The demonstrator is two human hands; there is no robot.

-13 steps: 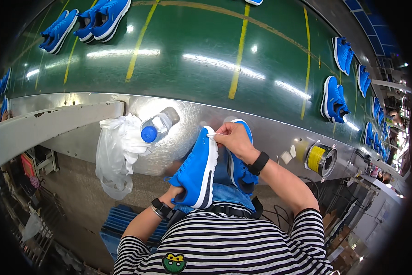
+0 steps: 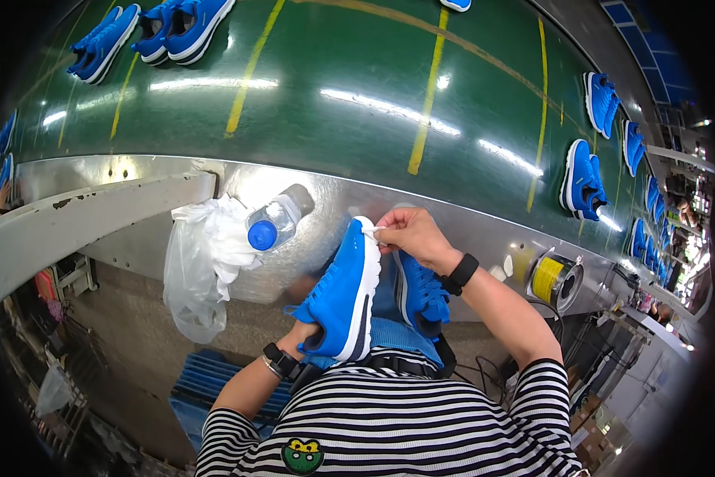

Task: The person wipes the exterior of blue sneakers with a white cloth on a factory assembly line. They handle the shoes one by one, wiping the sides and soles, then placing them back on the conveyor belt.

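In the head view, a bright blue knit sneaker [image 2: 343, 294] with a smooth white foam sole is held on its side just below centre, toe toward 12 o'clock, sole edge facing right. The left hand [image 2: 308, 332] cups its heel from beneath at about 7 o'clock of the shoe, fingers wrapped around the back, mostly hidden. The right hand [image 2: 409, 234] is pinched shut at the toe tip, gripping a small white scrap [image 2: 371, 230] against the sole's front edge. A second blue shoe [image 2: 421, 294] with dark laces lies just beside the first, on its right, on the person's lap.

Above the hands a dull brushed-metal ledge [image 2: 119, 171] curves across the frame. On it at 10 o'clock from the held shoe rests a clear plastic bottle [image 2: 276, 221] with a blue cap, lying tilted, touching a crumpled translucent plastic bag [image 2: 202, 262] that hangs over the ledge's lip. At 3 o'clock a spool of yellow tape [image 2: 555, 280] sits in a metal holder.

Beyond the ledge stretches a glossy green conveyor belt [image 2: 334, 71] with yellow lines. Pairs of blue shoes [image 2: 584, 179] lie along its right rim at 2 o'clock and more pairs [image 2: 163, 28] at 11 o'clock; the belt's middle is open. Between ledge and striped shirt [image 2: 389, 429] the room is narrow.
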